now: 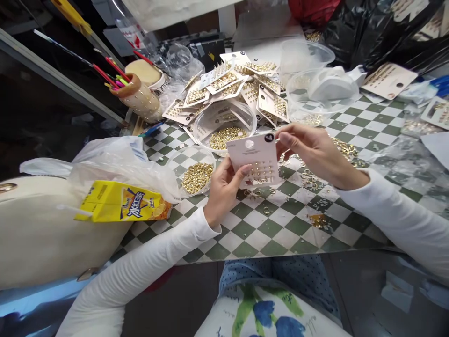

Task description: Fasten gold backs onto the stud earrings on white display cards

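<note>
My left hand (pixel 226 187) grips the lower left edge of a pale pink earring card (pixel 254 157), with its thumb across the front. Rows of small gold pieces show on the card's lower half, and a round black sticker is in its top right corner. At the card's upper right edge is my right hand (pixel 305 147), its thumb and fingers drawn together; what they hold, if anything, is hidden. Just behind the card stands a clear bowl of gold pieces (pixel 224 112). A shallow clear dish (pixel 171 161) with more gold pieces lies left of my left hand.
Filled earring cards (pixel 228 84) are heaped behind the bowl. Clear tubs (pixel 324 91) stand at the back right. Loose gold rings and bits (pixel 310 178) lie on the checkered table (pixel 245 241). At left are a yellow drink carton (pixel 122 202), a bag and a pen holder (pixel 142 100).
</note>
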Motion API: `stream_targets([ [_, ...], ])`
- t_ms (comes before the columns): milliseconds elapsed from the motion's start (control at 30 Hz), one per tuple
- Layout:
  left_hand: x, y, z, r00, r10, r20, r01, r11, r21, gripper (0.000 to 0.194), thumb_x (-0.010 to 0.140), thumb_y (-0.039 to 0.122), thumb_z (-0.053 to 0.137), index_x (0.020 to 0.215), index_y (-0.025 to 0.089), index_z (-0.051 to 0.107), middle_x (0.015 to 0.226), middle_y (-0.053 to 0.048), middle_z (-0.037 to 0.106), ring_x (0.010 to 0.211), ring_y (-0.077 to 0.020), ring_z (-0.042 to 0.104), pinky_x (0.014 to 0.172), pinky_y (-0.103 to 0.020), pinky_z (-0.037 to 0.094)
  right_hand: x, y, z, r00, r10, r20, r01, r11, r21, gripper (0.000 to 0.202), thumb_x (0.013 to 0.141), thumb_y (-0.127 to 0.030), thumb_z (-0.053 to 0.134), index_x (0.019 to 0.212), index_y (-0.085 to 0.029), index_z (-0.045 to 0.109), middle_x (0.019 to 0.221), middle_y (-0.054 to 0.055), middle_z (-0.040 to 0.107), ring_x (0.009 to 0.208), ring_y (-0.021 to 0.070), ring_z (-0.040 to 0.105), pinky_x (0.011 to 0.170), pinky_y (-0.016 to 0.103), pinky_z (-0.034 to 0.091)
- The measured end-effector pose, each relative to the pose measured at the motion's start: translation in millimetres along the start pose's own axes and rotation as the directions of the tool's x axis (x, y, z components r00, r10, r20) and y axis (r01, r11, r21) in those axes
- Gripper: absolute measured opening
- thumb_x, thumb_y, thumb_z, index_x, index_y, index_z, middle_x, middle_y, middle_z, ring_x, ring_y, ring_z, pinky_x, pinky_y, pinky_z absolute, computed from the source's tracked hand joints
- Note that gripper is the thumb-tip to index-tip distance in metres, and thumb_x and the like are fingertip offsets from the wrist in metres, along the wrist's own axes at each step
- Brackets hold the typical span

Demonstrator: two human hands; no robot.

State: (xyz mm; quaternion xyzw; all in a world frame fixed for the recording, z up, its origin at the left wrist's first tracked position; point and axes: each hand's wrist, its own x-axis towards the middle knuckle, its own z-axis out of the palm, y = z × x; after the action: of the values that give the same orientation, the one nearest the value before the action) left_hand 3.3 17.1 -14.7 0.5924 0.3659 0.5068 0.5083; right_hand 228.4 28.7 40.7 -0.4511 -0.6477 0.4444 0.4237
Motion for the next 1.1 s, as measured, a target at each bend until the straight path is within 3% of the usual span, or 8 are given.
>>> stream_targets([
  [100,-2.8,-2.5,-1.2,0.999,-0.017,-0.036,0.015,0.999,-0.05,0.039,0.093,0.049,0.071,0.124,0.025,0.068,0.127,-0.008,0.075,0.109,-0.022,0.075,0.081,-0.032,0.069,5.9,1.1,-15.8,0.999,0.033,-0.041,-0.038,0.993,-0.114,0.033,0.093,-0.055,0.071,0.101,-0.023,0.074,0.09,0.006,0.076,0.078,0.0175,0.071,0.073,0.036,0.06],
  [233,-5.9,-1.1,-0.1,0.999,-0.047,-0.021,0.044,0.994,-0.095,0.036,0.09,0.05,0.075,0.118,0.027,0.071,0.115,-0.006,0.078,0.099,-0.02,0.076,0.079,-0.034,0.069,9.6,13.5,-27.6,0.981,0.08,0.176,-0.019,0.946,-0.324,0.034,0.083,-0.055,0.08,0.089,-0.022,0.081,0.084,0.007,0.078,0.069,0.0185,0.069,0.06,0.038,0.056],
  [333,-5.7,4.0,1.5,0.998,-0.015,-0.055,0.011,0.997,-0.074,0.031,0.09,0.048,0.075,0.113,0.027,0.071,0.11,-0.005,0.078,0.098,-0.0182,0.075,0.081,-0.032,0.067,9.3,23.1,-26.6,0.95,0.095,0.297,0.006,0.947,-0.32,0.028,0.081,-0.053,0.082,0.081,-0.024,0.082,0.078,0.006,0.078,0.062,0.0178,0.066,0.053,0.037,0.052],
  [500,-6.2,9.2,2.7,0.997,-0.008,-0.076,0.008,1.0,-0.009,0.024,0.091,0.046,0.074,0.091,0.023,0.067,0.091,-0.001,0.075,0.082,-0.014,0.071,0.071,-0.027,0.062,8.2,29.5,-21.7,0.94,0.089,0.329,0.006,0.961,-0.276,0.027,0.079,-0.051,0.082,0.076,-0.025,0.08,0.078,0.005,0.077,0.062,0.018,0.067,0.053,0.037,0.054],
  [600,-7.1,3.3,1.7,0.998,-0.01,-0.061,0.008,1.0,-0.029,0.028,0.089,0.048,0.076,0.095,0.023,0.065,0.099,-0.003,0.077,0.09,-0.0163,0.073,0.078,-0.03,0.064,8.0,29.4,-21.9,0.93,0.085,0.357,0.019,0.96,-0.279,0.02,0.079,-0.045,0.083,0.075,-0.026,0.078,0.075,0.003,0.075,0.063,0.0177,0.066,0.055,0.037,0.055],
  [800,-8.8,-0.5,3.4,0.999,0.031,-0.016,-0.031,0.999,-0.022,0.056,0.067,0.039,0.095,0.109,0.021,0.062,0.111,-0.007,0.076,0.106,-0.0222,0.074,0.093,-0.036,0.065,8.3,24.0,-21.5,0.936,0.136,0.325,-0.028,0.948,-0.316,0.007,0.076,-0.028,0.082,0.078,-0.024,0.076,0.075,0.002,0.074,0.058,0.0145,0.061,0.051,0.032,0.05],
  [900,-10.5,4.4,5.0,0.999,-0.048,0.013,0.048,0.998,-0.032,0.048,0.072,0.037,0.092,0.104,0.022,0.059,0.098,-0.003,0.073,0.093,-0.0199,0.075,0.078,-0.033,0.068,8.0,18.5,-19.1,0.965,0.131,0.227,-0.076,0.969,-0.237,0.006,0.076,-0.024,0.08,0.077,-0.022,0.074,0.08,0.004,0.076,0.068,0.019,0.07,0.062,0.037,0.059],
  [1100,-13.3,3.6,4.1,0.98,-0.197,0.011,0.196,0.97,-0.143,0.046,0.082,0.048,0.082,0.117,0.024,0.065,0.11,-0.007,0.074,0.083,-0.0193,0.075,0.053,-0.026,0.067,6.2,16.0,-16.1,0.978,0.156,0.141,-0.129,0.974,-0.188,0.021,0.078,-0.031,0.082,0.095,-0.02,0.079,0.086,0.007,0.079,0.076,0.0227,0.076,0.073,0.042,0.065],
])
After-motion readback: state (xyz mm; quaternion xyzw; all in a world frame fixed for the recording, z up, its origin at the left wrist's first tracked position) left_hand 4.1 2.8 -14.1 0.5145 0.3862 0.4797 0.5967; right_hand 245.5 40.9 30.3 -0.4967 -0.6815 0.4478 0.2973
